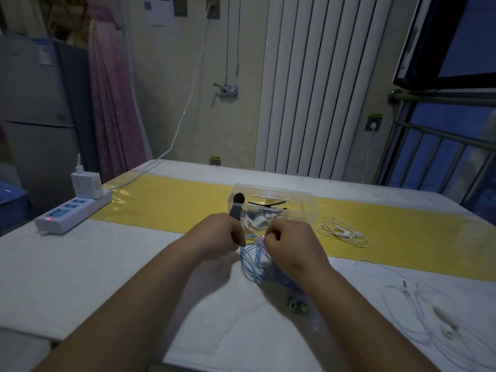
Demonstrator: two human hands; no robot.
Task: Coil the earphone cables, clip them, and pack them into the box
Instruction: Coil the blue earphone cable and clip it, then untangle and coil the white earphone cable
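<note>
Just in front of the clear box (pixel 273 208), our right hand (pixel 291 242) pinched the blue earphone coil (pixel 253 261); our left hand (pixel 217 234) gripped a black clip (pixel 238 206). Loops needed bunching tight before clipping, we judged.

Bare tabletop (pixel 120 264) right of the power strip (pixel 72 213) leaves passing room. The clear box (pixel 273 208) stands just ahead; white earphones (pixel 346 233) and a cable tangle (pixel 418 312) clutter the right.

Blue cable (pixel 252 260), yellow table strip (pixel 171 202)
</note>
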